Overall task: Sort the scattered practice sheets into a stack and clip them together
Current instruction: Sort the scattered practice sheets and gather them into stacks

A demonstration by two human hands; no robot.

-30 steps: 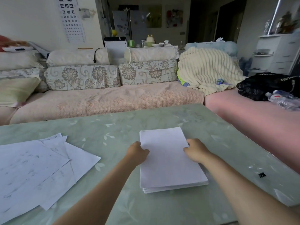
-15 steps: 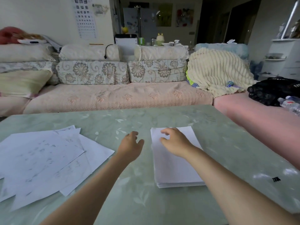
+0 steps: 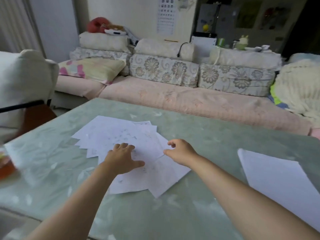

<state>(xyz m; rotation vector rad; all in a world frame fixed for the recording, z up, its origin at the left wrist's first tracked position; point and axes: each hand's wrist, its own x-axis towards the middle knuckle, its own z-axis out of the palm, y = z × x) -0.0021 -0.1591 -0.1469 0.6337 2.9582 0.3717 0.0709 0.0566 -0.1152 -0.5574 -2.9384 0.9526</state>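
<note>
White paper, loose: the scattered practice sheets lie fanned and overlapping at the centre of the table, corners pointing every way. Left hand: fingers spread and flat, pressing on the fan from its seven o'clock side, gripping nothing. Right hand: loosely curled over the fan's three o'clock edge, thumb and forefinger apart, holding nothing; whether it touches the paper cannot be told. Squared stack: a separate neat pile at three o'clock on the table, well apart from the fan. Progress, as judged: part of the sorting is done, this fan is left to gather and join to the pile, and clipping is not begun; no clip is in view. Surface: pale green glossy top with a faint leaf pattern. Room: pink sofa with floral cushions at twelve o'clock, cream blanket at two, white-covered chair at nine, eye chart on the far wall.
</note>
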